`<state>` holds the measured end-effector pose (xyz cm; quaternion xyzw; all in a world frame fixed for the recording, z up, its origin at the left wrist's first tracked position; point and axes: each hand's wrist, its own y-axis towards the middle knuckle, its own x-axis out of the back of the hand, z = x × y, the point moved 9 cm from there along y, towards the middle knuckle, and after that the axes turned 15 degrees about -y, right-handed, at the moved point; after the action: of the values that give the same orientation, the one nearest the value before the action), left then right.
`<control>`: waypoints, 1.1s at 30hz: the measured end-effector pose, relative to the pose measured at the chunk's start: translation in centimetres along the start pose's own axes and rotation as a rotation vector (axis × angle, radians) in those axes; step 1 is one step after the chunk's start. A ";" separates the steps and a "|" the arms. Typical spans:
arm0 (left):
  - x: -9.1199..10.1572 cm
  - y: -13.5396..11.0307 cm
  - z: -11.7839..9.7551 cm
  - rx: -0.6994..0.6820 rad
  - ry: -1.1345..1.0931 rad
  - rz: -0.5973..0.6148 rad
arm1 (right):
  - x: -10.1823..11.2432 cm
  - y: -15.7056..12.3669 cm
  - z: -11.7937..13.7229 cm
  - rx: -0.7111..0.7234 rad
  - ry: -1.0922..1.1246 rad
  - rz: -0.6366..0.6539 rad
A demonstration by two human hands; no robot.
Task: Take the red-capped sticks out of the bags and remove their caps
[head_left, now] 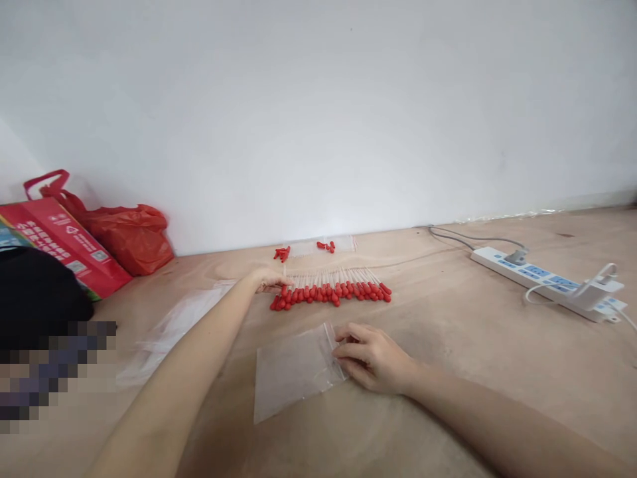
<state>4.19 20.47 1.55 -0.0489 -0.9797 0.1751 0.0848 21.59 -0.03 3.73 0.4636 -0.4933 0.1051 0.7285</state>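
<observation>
One smooth white wall (318,119) stands behind a flat wood surface (438,292) with visible grain. At far left, a glossy printed bag (70,249) leans beside a crumpled red plastic bag (137,239); a black soft item (40,299) sits in front. At right, a long white power strip (542,275) with blue socket panels lies diagonally, a boxy adapter (600,292) at its near end. Translucent film bags (184,318) overlap flat, partly covered by my left forearm.

One row of sticks (331,292) lies at centre: thin pale shafts toward the wall, rounded red heads toward me. My left hand (271,280) is at the row's left end, fingers bent; I cannot tell whether they grip a stick. The pouch (293,372), thin clear film, lies nearer me. My right hand (375,358) is half curled at its right edge, fingertips at the film; I cannot tell whether they pinch it. Small red pieces (282,253) lie near the wall.

Edges: the pouch's right edge faces my right hand; its far edge runs just short of the red heads. Room: a narrow wood gap separates row and pouch; a broad span separates row and power strip.
</observation>
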 end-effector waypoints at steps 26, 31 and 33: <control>-9.9 -17.6 2.6 -1.005 0.835 0.367 | -0.2 -0.1 1.7 0.158 -0.019 0.041; -11.1 -17.2 5.0 -0.830 0.914 0.532 | -1.4 -0.6 1.7 0.200 0.080 0.218; -10.0 -16.2 4.2 -0.810 0.805 0.393 | -1.3 -0.7 1.3 0.181 0.099 0.236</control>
<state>12.16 2.73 1.86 -0.3197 -0.8321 -0.2318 0.3895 20.56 -0.98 2.34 0.4604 -0.4962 0.2569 0.6898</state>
